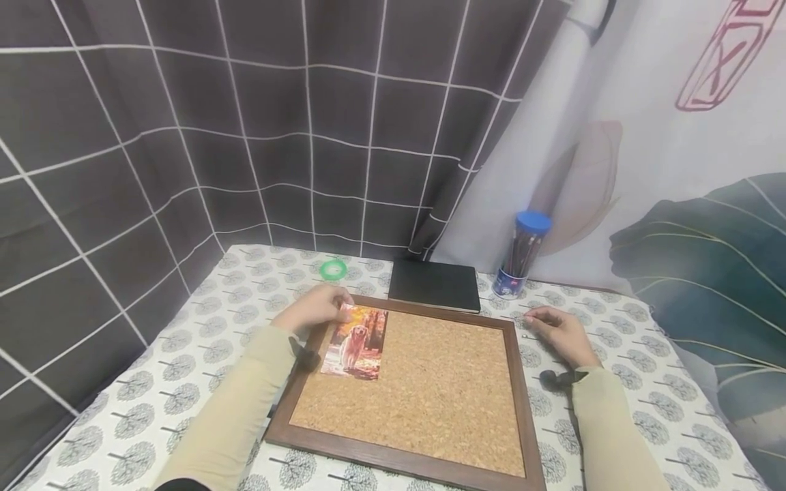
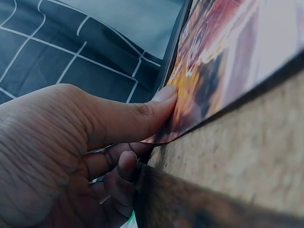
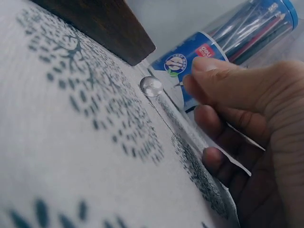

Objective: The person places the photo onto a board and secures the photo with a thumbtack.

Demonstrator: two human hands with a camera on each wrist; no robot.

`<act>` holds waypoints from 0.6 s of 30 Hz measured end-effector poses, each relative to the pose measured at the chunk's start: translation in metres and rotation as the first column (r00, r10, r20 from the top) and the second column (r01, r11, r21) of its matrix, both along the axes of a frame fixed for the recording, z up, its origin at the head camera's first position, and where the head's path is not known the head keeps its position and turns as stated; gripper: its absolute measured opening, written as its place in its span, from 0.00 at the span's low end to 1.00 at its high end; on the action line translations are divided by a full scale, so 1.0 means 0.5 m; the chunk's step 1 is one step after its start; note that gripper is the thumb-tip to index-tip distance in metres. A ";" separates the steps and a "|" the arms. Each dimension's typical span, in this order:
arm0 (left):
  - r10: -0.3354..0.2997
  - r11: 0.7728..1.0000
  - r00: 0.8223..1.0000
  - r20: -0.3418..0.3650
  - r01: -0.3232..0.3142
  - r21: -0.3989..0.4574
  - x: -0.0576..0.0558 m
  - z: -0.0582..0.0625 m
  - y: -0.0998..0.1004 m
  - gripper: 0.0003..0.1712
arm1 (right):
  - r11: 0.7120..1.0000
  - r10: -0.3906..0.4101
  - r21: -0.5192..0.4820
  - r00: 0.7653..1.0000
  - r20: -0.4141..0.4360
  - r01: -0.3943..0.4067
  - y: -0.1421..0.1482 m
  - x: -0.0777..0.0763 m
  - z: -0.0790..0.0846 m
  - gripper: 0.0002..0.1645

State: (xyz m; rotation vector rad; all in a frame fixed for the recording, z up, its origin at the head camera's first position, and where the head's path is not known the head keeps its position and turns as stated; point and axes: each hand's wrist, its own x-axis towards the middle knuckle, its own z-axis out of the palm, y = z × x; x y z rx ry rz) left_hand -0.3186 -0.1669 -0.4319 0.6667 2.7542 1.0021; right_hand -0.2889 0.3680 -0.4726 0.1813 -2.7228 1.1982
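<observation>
My left hand (image 1: 319, 307) pinches the top left corner of a photo print (image 1: 355, 344) of a dog among autumn leaves. The photo lies over the upper left of a framed cork board (image 1: 442, 389). In the left wrist view the thumb presses on the picture side of the photo (image 2: 204, 80), at the board's edge. Right of the frame, my right hand (image 1: 561, 334) is just above the tablecloth. Its thumb and index finger pinch a thumbtack (image 3: 179, 84); only its thin point shows. Another thumbtack (image 3: 151, 86) with a round silver head lies on the cloth nearby.
Behind the board lie a black notebook (image 1: 434, 284) and a green roll of tape (image 1: 333, 270). A clear tub of pencils (image 1: 520, 256) with a blue lid stands at the back right. A grid-patterned curtain (image 1: 276, 136) hangs along the table's back and left.
</observation>
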 end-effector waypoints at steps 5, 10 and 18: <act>-0.008 1.000 1.000 -0.018 0.008 0.007 -0.002 -0.006 0.000 0.18 | 0.999 0.036 0.015 0.998 -0.054 -0.035 -0.028 0.009 0.034 0.19; -0.016 1.000 1.000 -0.023 0.016 -0.012 -0.004 -0.016 -0.003 0.17 | 0.967 0.253 0.046 0.962 -0.101 -0.250 -0.161 0.014 0.127 0.12; -0.033 0.999 0.998 -0.053 0.034 0.007 -0.009 -0.014 -0.007 0.17 | 0.830 0.550 -0.016 0.822 -0.151 -0.558 -0.451 -0.042 0.162 0.07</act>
